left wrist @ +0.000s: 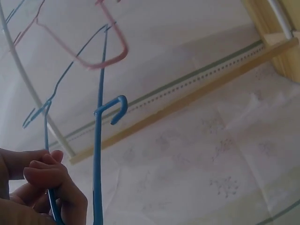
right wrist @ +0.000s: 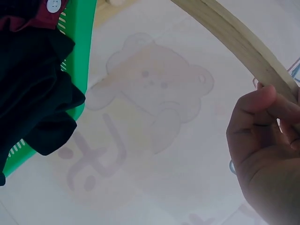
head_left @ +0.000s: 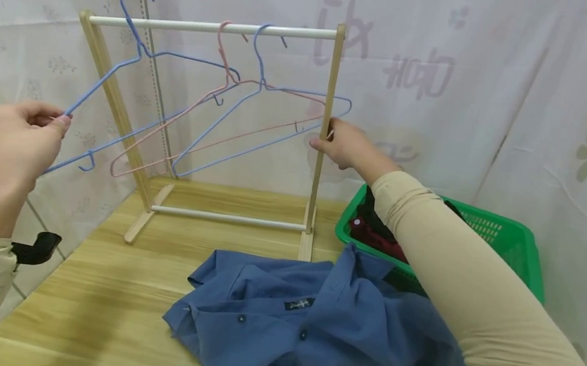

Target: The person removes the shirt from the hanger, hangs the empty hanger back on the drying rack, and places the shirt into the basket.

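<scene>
My left hand [head_left: 20, 140] pinches one sloping arm of a blue clothes hanger [head_left: 92, 90] between thumb and fingers. That hanger's hook rises in front of and above the white rail [head_left: 180, 26] of a small clothes rack. On the right, my right hand [head_left: 348, 147] grips the rack's wooden post [head_left: 333, 80], and the right wrist view shows its fingers curled against the wood. A pink hanger [head_left: 224, 55] and another blue hanger [head_left: 259, 62] hang from the rail between my hands. A crumpled blue shirt [head_left: 272, 314] lies on the table below.
A green basket [head_left: 535, 259] stands at the right, behind my right forearm, with dark clothes [right wrist: 33, 79] inside. The rack's left foot [head_left: 147, 214] rests on the wooden table [head_left: 78, 302]. A pale printed curtain [head_left: 465, 44] hangs behind.
</scene>
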`<state>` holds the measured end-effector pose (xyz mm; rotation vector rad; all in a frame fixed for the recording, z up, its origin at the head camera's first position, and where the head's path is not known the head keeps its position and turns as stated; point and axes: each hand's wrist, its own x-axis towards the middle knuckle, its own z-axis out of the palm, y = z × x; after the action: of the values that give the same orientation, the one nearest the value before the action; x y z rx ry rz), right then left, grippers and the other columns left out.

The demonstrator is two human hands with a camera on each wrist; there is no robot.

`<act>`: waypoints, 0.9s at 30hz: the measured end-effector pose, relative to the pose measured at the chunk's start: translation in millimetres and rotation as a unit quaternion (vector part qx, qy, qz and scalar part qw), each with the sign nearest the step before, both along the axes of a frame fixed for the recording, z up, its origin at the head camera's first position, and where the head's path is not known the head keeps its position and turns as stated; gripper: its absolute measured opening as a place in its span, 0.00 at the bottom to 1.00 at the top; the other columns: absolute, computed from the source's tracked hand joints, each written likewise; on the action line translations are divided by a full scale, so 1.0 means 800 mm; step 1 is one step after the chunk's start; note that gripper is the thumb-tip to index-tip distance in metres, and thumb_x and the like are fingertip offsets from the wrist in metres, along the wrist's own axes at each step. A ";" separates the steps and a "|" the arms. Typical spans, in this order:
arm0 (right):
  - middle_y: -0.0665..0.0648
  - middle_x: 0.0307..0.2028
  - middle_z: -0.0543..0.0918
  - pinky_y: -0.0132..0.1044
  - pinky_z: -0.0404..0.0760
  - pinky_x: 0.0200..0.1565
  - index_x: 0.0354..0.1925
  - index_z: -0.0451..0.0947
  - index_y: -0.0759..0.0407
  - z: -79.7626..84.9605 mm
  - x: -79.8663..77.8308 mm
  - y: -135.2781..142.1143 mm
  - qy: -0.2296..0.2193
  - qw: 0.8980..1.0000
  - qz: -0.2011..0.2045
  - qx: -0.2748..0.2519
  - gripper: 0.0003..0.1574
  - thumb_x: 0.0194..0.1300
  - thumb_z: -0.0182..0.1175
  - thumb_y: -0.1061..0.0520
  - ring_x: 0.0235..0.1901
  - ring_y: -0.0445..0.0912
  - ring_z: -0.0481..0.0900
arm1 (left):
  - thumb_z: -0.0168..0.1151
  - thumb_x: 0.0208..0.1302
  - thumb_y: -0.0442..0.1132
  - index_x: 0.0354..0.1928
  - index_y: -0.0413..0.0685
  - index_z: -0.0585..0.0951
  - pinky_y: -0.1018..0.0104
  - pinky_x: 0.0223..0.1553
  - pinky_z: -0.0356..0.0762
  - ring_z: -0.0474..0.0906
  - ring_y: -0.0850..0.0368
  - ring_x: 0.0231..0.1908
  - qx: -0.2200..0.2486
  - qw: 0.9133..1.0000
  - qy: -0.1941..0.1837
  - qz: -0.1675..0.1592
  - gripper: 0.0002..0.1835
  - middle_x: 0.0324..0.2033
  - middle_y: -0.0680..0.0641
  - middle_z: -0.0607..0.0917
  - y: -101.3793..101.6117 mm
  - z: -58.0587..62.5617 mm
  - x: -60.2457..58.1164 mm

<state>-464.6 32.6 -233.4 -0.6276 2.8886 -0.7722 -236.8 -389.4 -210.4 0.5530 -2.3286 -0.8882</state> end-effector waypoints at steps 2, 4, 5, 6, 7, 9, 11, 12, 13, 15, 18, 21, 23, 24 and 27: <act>0.64 0.63 0.77 0.41 0.84 0.41 0.68 0.66 0.61 0.001 0.000 -0.002 0.003 1.000 0.002 0.005 0.31 0.83 0.52 0.41 0.43 0.51 0.79 | 0.56 0.79 0.51 0.45 0.62 0.84 0.66 0.18 0.68 0.69 0.68 0.25 -0.002 1.000 0.000 -0.018 0.09 0.21 0.78 0.74 0.001 -0.008 -0.004; 0.63 0.63 0.78 0.39 0.82 0.39 0.67 0.66 0.61 0.002 0.002 -0.005 0.006 1.000 0.006 0.009 0.30 0.83 0.53 0.41 0.40 0.50 0.78 | 0.55 0.79 0.51 0.51 0.54 0.85 0.66 0.20 0.69 0.70 0.69 0.27 -0.005 0.999 -0.006 -0.032 0.14 0.21 0.79 0.74 0.001 -0.017 -0.007; 0.63 0.63 0.78 0.39 0.82 0.39 0.67 0.66 0.61 0.003 0.003 -0.006 0.005 1.000 0.009 0.010 0.30 0.83 0.53 0.41 0.40 0.49 0.78 | 0.55 0.79 0.51 0.53 0.51 0.85 0.67 0.21 0.70 0.71 0.69 0.28 -0.006 0.999 -0.010 -0.035 0.16 0.20 0.80 0.74 0.000 -0.021 -0.008; 0.63 0.63 0.78 0.39 0.82 0.39 0.67 0.66 0.61 0.003 0.004 -0.008 0.005 1.000 0.012 0.011 0.31 0.83 0.53 0.41 0.40 0.49 0.78 | 0.54 0.79 0.52 0.55 0.48 0.84 0.66 0.23 0.70 0.71 0.69 0.29 -0.007 0.999 -0.016 -0.038 0.18 0.21 0.80 0.74 -0.001 -0.025 -0.007; 0.62 0.63 0.78 0.39 0.82 0.39 0.67 0.66 0.61 0.004 0.005 -0.010 0.005 1.000 0.015 0.011 0.31 0.83 0.53 0.40 0.40 0.49 0.78 | 0.54 0.79 0.52 0.57 0.46 0.84 0.66 0.23 0.71 0.71 0.69 0.30 -0.009 0.999 -0.019 -0.036 0.20 0.21 0.80 0.74 -0.001 -0.029 -0.007; 0.62 0.63 0.78 0.39 0.83 0.40 0.68 0.65 0.61 0.004 0.007 -0.014 0.002 1.000 0.020 0.009 0.32 0.83 0.53 0.40 0.42 0.50 0.78 | 0.55 0.79 0.52 0.56 0.48 0.84 0.68 0.25 0.71 0.72 0.70 0.31 -0.015 0.999 -0.019 -0.026 0.19 0.21 0.81 0.74 -0.002 -0.034 -0.006; 0.62 0.63 0.77 0.39 0.83 0.40 0.69 0.64 0.61 0.004 0.007 -0.016 -0.004 1.000 0.019 0.001 0.32 0.83 0.52 0.40 0.43 0.51 0.78 | 0.56 0.79 0.51 0.55 0.47 0.85 0.69 0.26 0.70 0.72 0.72 0.30 -0.018 0.999 -0.010 -0.027 0.18 0.20 0.82 0.74 -0.001 -0.036 -0.005; 0.63 0.64 0.77 0.39 0.83 0.40 0.70 0.64 0.61 0.003 0.008 -0.016 -0.006 1.000 0.017 -0.004 0.32 0.83 0.52 0.41 0.44 0.51 0.77 | 0.56 0.79 0.51 0.55 0.46 0.85 0.70 0.28 0.70 0.72 0.72 0.31 -0.021 0.999 -0.006 -0.028 0.18 0.20 0.82 0.74 0.001 -0.036 -0.005; 0.63 0.63 0.77 0.39 0.83 0.39 0.70 0.64 0.61 0.003 0.009 -0.016 -0.007 1.000 0.011 -0.006 0.32 0.83 0.52 0.41 0.44 0.51 0.77 | 0.56 0.79 0.50 0.56 0.46 0.85 0.71 0.29 0.69 0.72 0.73 0.31 -0.025 0.999 -0.006 -0.030 0.18 0.19 0.82 0.73 0.004 -0.036 -0.005; 0.63 0.63 0.77 0.39 0.82 0.38 0.70 0.64 0.61 0.001 0.009 -0.013 -0.009 1.000 0.006 -0.013 0.31 0.83 0.53 0.42 0.43 0.51 0.77 | 0.56 0.79 0.49 0.57 0.44 0.85 0.71 0.30 0.69 0.72 0.73 0.31 -0.031 0.999 -0.008 -0.040 0.19 0.19 0.83 0.73 0.009 -0.036 -0.006; 0.63 0.62 0.77 0.39 0.82 0.37 0.69 0.64 0.62 0.000 0.007 -0.009 -0.009 1.000 0.005 -0.016 0.32 0.83 0.53 0.42 0.42 0.51 0.76 | 0.55 0.80 0.48 0.60 0.41 0.85 0.72 0.30 0.70 0.73 0.75 0.28 -0.041 0.998 -0.011 -0.049 0.21 0.19 0.83 0.73 0.014 -0.035 -0.006; 0.64 0.63 0.77 0.39 0.82 0.37 0.70 0.64 0.61 -0.001 0.004 -0.007 -0.005 1.000 0.012 -0.016 0.33 0.82 0.53 0.40 0.43 0.51 0.77 | 0.54 0.80 0.48 0.62 0.39 0.83 0.74 0.28 0.73 0.75 0.80 0.25 -0.045 0.997 -0.016 -0.065 0.23 0.22 0.80 0.76 0.013 -0.037 -0.005; 0.64 0.63 0.78 0.39 0.82 0.37 0.69 0.64 0.61 -0.002 0.002 -0.006 -0.002 1.000 0.015 -0.015 0.33 0.82 0.53 0.40 0.43 0.52 0.77 | 0.53 0.80 0.49 0.64 0.37 0.81 0.75 0.27 0.75 0.76 0.79 0.26 -0.055 0.995 -0.026 -0.075 0.25 0.30 0.67 0.86 0.012 -0.039 -0.005; 0.64 0.63 0.77 0.39 0.83 0.37 0.69 0.65 0.61 -0.002 0.002 -0.006 -0.001 1.000 0.016 -0.015 0.33 0.82 0.54 0.40 0.44 0.52 0.77 | 0.52 0.80 0.50 0.65 0.37 0.80 0.75 0.28 0.75 0.79 0.75 0.30 -0.063 0.994 -0.034 -0.079 0.26 0.36 0.59 0.89 0.012 -0.040 -0.005; 0.64 0.64 0.77 0.40 0.83 0.38 0.69 0.65 0.61 -0.004 0.002 -0.004 -0.003 1.000 0.016 -0.015 0.33 0.82 0.54 0.39 0.47 0.53 0.78 | 0.50 0.80 0.52 0.69 0.36 0.77 0.76 0.32 0.72 0.84 0.56 0.45 -0.090 0.991 -0.057 -0.087 0.29 0.55 0.34 0.88 0.014 -0.041 -0.004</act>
<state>-463.0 29.5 -237.0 -0.6731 2.8589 -0.8129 -239.9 -377.9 -243.3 0.3367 -2.5592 -0.7280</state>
